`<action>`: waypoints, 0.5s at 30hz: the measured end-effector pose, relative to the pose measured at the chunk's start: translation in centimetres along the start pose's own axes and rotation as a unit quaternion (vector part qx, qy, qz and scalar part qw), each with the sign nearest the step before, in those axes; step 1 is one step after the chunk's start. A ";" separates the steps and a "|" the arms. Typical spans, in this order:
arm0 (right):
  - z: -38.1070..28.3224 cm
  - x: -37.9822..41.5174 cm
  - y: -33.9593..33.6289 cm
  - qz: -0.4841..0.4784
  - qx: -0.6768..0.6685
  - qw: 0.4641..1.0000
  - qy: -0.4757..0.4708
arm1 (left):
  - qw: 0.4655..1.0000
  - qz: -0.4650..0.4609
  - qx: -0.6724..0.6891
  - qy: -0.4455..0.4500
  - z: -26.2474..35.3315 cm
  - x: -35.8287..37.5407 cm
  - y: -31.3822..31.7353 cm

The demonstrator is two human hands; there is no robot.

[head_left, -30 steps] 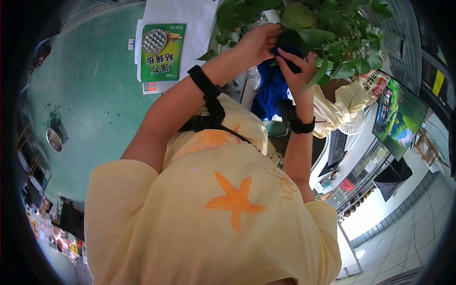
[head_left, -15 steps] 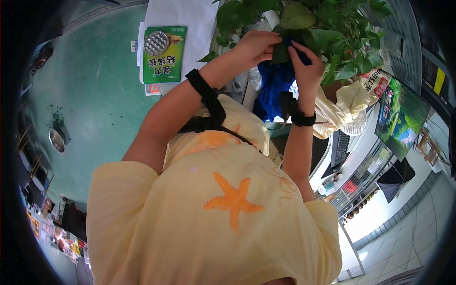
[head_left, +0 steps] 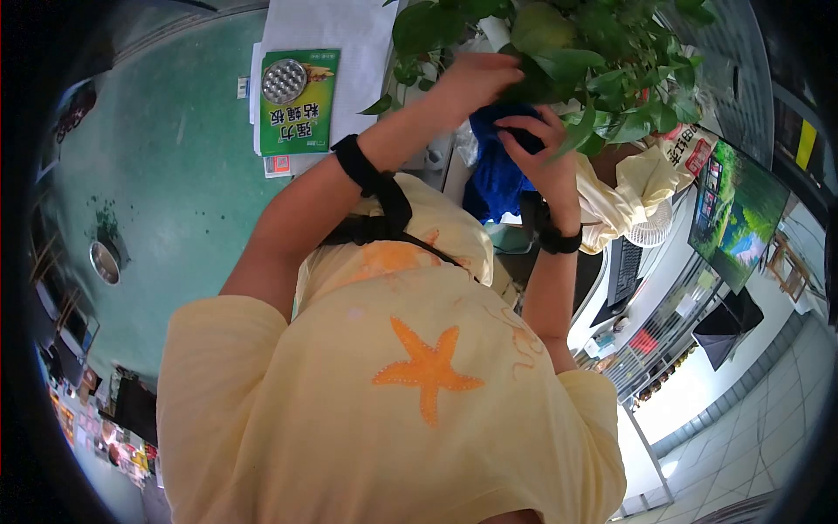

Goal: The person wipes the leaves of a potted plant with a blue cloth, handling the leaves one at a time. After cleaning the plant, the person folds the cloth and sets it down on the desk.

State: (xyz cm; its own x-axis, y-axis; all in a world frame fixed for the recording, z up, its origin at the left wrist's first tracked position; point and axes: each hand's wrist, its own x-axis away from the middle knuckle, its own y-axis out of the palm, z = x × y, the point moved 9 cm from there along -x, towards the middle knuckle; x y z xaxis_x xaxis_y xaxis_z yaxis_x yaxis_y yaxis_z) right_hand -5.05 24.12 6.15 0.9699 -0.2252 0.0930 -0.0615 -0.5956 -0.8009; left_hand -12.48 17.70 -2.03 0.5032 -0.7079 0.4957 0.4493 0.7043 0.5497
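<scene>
A leafy green potted plant (head_left: 602,52) fills the top of the view. My left hand (head_left: 471,77) reaches into it, its fingers closed on a large leaf (head_left: 546,83). Just below, my right hand (head_left: 534,148) grips a bunched dark blue cloth (head_left: 496,170), which hangs beneath the leaf and touches its underside. Both wrists wear black straps. My yellow shirt with an orange starfish fills the lower half.
A green printed package (head_left: 298,100) lies on white paper (head_left: 349,35) at the upper left, above a teal floor. On the right are a cream bag (head_left: 642,183), a small white fan (head_left: 653,231), a keyboard (head_left: 621,269) and a lit monitor (head_left: 738,214).
My right hand has slid down and back with the blue cloth, off the top of the leaf. My left hand has stayed on the leaf, shifting slightly upward.
</scene>
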 end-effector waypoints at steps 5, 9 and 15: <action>1.6 -0.2 -0.2 0.089 -0.063 0.994 0.022 | 0.886 0.015 -0.395 0.243 4.2 3.1 3.8; 1.1 -0.2 -0.9 0.158 -0.022 0.987 -0.009 | 0.860 0.040 -0.380 0.338 5.3 3.1 2.9; -0.4 -0.8 -2.8 0.244 0.009 0.969 -0.024 | 0.858 0.108 -0.298 0.404 5.8 2.0 -0.5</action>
State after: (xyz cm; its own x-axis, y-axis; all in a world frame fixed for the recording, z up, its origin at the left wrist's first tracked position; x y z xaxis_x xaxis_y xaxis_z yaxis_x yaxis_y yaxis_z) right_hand -5.75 25.67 8.58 0.8364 -0.4401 -0.3267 -0.5118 -0.4136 -0.7530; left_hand -16.02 15.64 2.57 0.8616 -0.4583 -0.2182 0.4576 0.8873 -0.0570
